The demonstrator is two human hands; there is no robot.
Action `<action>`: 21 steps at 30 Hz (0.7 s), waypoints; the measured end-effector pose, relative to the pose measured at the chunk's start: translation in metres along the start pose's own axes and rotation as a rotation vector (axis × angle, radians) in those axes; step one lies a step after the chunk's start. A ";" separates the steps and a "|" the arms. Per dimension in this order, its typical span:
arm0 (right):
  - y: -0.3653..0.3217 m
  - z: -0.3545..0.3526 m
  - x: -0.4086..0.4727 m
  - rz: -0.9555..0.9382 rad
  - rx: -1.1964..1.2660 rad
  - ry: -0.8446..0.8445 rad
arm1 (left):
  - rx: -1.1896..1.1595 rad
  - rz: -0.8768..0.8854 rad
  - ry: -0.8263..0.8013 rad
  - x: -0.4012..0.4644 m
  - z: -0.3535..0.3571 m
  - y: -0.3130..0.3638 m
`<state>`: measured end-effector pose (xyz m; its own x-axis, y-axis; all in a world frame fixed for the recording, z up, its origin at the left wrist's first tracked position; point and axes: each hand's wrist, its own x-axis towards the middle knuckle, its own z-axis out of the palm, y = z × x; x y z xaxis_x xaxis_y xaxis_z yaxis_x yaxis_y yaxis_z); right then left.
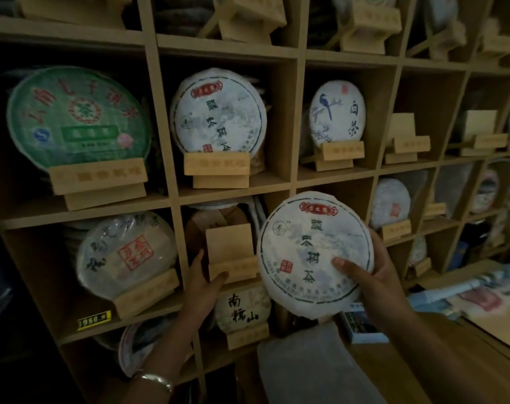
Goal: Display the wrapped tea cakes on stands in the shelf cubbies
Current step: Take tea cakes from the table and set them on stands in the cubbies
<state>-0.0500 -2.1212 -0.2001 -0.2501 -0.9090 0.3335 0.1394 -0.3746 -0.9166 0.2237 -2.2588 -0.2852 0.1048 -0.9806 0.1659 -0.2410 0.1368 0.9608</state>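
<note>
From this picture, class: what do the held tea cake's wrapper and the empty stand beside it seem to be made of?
Tea cake wrapper: looks like thin white paper, matte, printed, crinkled at the rim. Empty stand: seemingly pale unpainted wood, flat matte boards; the blur hides any grain.

white wrapped tea cake (312,252) upright, beside empty wood stand (231,253) in cubby.

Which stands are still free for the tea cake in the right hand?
The empty stand the left hand touches is free, as is the stand right of the bird cake. Cubbies left of both are crowded; stacked cakes sit behind the near stand.
</note>
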 end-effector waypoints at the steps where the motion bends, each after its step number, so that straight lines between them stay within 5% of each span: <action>1: 0.003 0.001 0.002 0.005 -0.005 0.008 | 0.032 0.034 0.006 0.005 0.005 0.000; 21: 0.013 -0.019 0.042 0.047 -0.043 0.017 | -0.088 -0.089 -0.186 0.036 0.012 -0.035</action>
<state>-0.0768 -2.1614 -0.2023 -0.2604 -0.9221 0.2861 0.1099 -0.3227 -0.9401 0.2245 -2.3005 -0.3155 -0.0601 -0.9972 0.0436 -0.1528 0.0523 0.9869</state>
